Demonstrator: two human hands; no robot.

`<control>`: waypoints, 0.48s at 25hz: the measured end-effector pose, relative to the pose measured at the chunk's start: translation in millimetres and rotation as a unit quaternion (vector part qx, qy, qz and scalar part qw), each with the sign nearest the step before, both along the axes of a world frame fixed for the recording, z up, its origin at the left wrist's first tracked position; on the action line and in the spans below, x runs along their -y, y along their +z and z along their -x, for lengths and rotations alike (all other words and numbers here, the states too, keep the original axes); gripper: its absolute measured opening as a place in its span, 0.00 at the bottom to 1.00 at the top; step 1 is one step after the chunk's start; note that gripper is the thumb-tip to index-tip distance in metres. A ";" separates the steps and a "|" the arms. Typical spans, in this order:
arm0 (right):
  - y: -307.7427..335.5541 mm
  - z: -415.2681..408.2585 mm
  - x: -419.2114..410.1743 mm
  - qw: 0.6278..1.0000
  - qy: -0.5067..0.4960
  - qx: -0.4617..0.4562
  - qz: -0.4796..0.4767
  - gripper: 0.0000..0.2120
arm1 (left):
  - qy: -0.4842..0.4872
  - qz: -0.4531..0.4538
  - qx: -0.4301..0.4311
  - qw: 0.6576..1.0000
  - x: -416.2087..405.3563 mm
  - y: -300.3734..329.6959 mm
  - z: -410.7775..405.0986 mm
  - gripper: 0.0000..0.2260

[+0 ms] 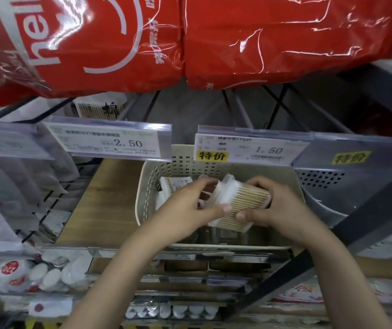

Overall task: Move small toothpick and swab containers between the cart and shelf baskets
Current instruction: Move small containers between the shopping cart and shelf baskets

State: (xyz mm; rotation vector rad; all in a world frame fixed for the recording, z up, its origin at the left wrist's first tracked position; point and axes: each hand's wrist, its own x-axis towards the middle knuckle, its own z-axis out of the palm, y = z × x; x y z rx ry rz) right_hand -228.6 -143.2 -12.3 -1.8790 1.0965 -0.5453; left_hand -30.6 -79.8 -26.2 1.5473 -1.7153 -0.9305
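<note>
- While both arms reach up into the shelf, over on the far left sit round white lidded tubs with red labels, low down on a lower shelf, blurred.
- Above them, the white price tag reading 2.50 hangs in its clear plastic strip, and behind it a clear packet of wooden-stemmed swabs stands upright at the back.
- Overhead, big glossy red plastic bags with white lettering crowd the whole top of the view.
- Now the left hand: fingers curled, thumb pressed along the near edge of the clear plastic pack of wooden-stick cotton swabs, gripping its left, white-tipped end.
- That pack is up in the air, tilted, just above the inside of the cream perforated plastic basket, which rests on the wooden shelf board.
- Inside the basket, behind the left hand, a small white swab box lies against the left wall.
- The right hand clasps the same pack from the other end, fingers wrapped over its far side, thumb on the near face.
- Above it, the white price tag reading 1.50 with a yellow sticker.
- Far right, a grey perforated plastic basket sits just beside the cream one.
</note>
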 end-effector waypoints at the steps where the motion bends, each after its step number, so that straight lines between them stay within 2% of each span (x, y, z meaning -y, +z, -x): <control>1: 1.1 1.6 -0.5 0.999 -0.011 0.040 -0.004 0.19 | -0.030 -0.023 -0.040 0.998 4.2 -1.7 1.2 0.25; 3: 2.5 4.4 -0.7 0.995 -0.026 0.099 -0.019 0.21 | -0.055 -0.032 -0.075 0.995 5.6 -4.4 0.9 0.23; 6: 2.9 7.1 -0.6 0.990 -0.018 0.130 -0.044 0.23 | -0.021 0.008 -0.078 0.997 4.1 -4.1 -2.6 0.17; 9: 2.0 3.9 -2.4 0.991 0.007 0.120 -0.064 0.22 | 0.012 0.030 -0.065 0.997 2.2 -6.1 -3.7 0.17; 12: -2.1 0.0 -3.2 0.996 0.038 0.069 -0.051 0.22 | 0.016 0.033 -0.057 0.998 -1.4 -7.6 -2.7 0.20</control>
